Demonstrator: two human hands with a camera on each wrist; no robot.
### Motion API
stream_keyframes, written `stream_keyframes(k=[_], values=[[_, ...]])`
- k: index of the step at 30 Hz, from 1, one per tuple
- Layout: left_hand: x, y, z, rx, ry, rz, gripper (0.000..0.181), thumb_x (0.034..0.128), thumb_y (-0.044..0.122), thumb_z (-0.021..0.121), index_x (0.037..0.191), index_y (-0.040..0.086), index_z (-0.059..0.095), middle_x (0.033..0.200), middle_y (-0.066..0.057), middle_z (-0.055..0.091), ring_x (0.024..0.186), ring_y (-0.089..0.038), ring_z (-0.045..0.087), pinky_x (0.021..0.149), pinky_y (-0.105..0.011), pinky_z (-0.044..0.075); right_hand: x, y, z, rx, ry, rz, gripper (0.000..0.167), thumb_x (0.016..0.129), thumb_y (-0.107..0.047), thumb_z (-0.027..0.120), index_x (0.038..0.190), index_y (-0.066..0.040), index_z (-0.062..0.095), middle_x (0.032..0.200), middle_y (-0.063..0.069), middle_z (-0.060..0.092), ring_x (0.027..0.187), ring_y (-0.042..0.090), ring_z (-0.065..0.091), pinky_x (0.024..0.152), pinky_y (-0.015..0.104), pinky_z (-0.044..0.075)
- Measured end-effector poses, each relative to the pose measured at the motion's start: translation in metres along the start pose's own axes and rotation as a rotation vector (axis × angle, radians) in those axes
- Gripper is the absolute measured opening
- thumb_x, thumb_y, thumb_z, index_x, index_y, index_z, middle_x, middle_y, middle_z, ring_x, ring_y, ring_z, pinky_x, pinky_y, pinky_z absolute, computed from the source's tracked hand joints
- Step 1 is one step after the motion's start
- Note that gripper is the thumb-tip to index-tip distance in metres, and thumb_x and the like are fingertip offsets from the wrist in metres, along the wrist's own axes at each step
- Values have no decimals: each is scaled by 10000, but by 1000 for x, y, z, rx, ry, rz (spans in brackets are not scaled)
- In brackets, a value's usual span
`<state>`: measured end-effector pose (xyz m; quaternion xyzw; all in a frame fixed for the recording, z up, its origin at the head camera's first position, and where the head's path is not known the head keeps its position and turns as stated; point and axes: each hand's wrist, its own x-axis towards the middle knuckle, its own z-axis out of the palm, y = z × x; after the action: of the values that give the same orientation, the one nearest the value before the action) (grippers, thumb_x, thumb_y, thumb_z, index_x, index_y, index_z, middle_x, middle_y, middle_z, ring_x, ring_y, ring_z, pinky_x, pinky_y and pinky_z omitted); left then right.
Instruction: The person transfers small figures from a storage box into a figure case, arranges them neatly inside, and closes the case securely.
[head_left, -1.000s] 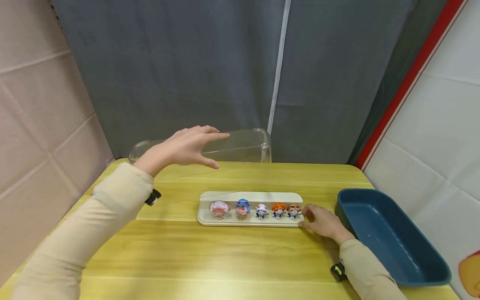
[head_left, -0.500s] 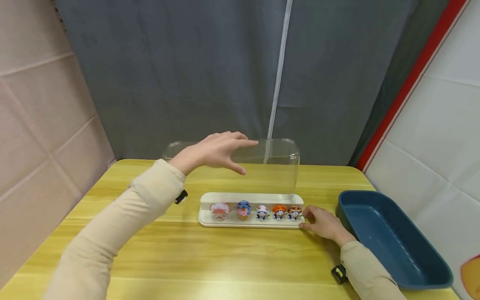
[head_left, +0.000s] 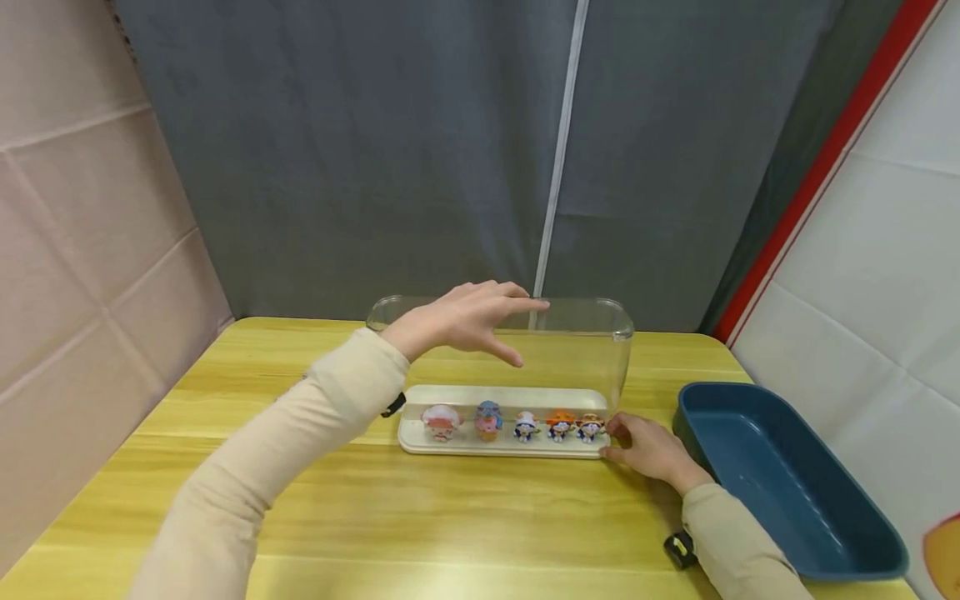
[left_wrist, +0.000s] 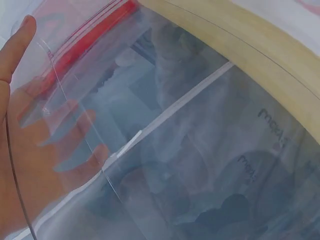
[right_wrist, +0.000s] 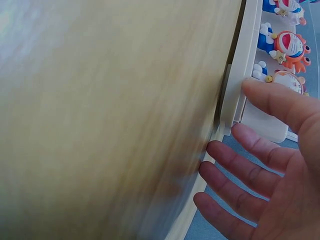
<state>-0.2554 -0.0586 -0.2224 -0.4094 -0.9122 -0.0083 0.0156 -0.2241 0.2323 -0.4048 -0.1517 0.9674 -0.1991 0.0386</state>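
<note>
My left hand (head_left: 474,320) grips a clear display cover (head_left: 581,354) from above, thumb on the near side. In the left wrist view, its fingers (left_wrist: 75,125) show through the transparent wall. The cover hangs upright over the long white display base (head_left: 510,451); whether its lower rim touches the base cannot be told. Several small figurines stand in a row on the base, among them a pink-and-white one (head_left: 441,422) and an orange-hooded one (head_left: 560,427). My right hand (head_left: 647,448) holds the base's right end between thumb and fingers, beside the last figurine (head_left: 589,428).
A deep blue plastic bin (head_left: 787,483) stands on the wooden table (head_left: 420,525), right of my right forearm. Behind the table hangs a grey curtain (head_left: 360,167). Pale cloth walls (head_left: 82,233) rise on both sides.
My left hand has carried the clear cover rightward and down, from left behind the base to over it. The cover has levelled out. My right hand has stayed at the base's end.
</note>
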Motion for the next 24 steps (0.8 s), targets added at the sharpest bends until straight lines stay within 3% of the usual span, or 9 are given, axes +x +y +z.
stream_keyframes(k=[12,24], values=[[7,6,12,-8,-20,3,779,714,557,625,1373,285,311,1337,-1,349,1094,-157,402,777,-337,373,-1,2,-1,-4,18,-22,265,723,-290,713,891,-145,569,834,7,564,762,196,518,633,385,419],[14,8,18,4,-10,16,775,714,560,621,1371,291,311,1308,7,371,1076,-147,411,771,-313,374,-1,0,-1,-10,10,-3,297,732,-302,702,933,-118,585,863,10,571,773,195,515,656,409,424]])
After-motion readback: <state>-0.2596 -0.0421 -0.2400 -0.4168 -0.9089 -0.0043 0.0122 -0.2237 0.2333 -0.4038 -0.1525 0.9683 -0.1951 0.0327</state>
